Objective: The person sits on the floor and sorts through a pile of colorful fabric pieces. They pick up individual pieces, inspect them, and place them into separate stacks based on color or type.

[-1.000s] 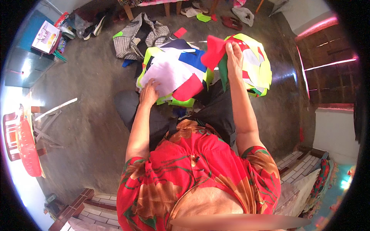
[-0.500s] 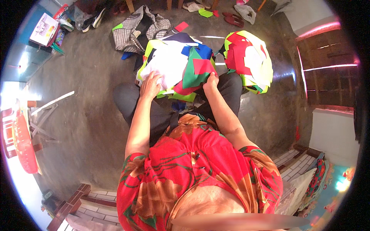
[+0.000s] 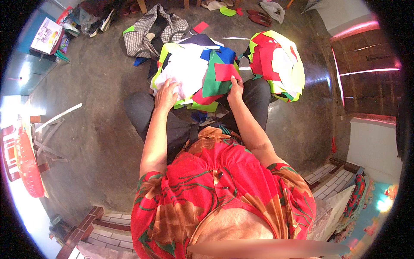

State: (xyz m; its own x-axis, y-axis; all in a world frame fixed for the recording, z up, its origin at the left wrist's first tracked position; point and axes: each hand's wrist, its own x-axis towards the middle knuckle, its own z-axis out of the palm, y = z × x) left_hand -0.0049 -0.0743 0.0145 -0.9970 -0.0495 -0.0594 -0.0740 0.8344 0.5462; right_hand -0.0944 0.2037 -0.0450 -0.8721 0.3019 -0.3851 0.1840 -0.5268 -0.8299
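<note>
In front of my crossed legs lies a heap of cloth pieces in white, green, red, blue and neon yellow. My left hand (image 3: 165,96) is at the near left of the heap, its bent fingers gripping the white cloth (image 3: 183,71). At the right side, my right hand (image 3: 235,90) is closed in a pinch, thumb uppermost, on the corner of a red cloth piece (image 3: 224,72). That piece overlaps a green cloth piece (image 3: 211,84), which reaches down to the same hand. The fingers under the cloth are hidden.
A second bundle of neon yellow, red and white cloth (image 3: 276,62) sits beyond my right knee. A checked garment (image 3: 142,36) lies behind the heap at left, near a loose red scrap (image 3: 200,27). Shoes (image 3: 103,23) and bags stand along the far edge.
My right hand has shifted its hold from the cloth's lower edge up to the red piece's corner, its thumb now raised. My left hand stays on the white cloth. The view has shifted slightly.
</note>
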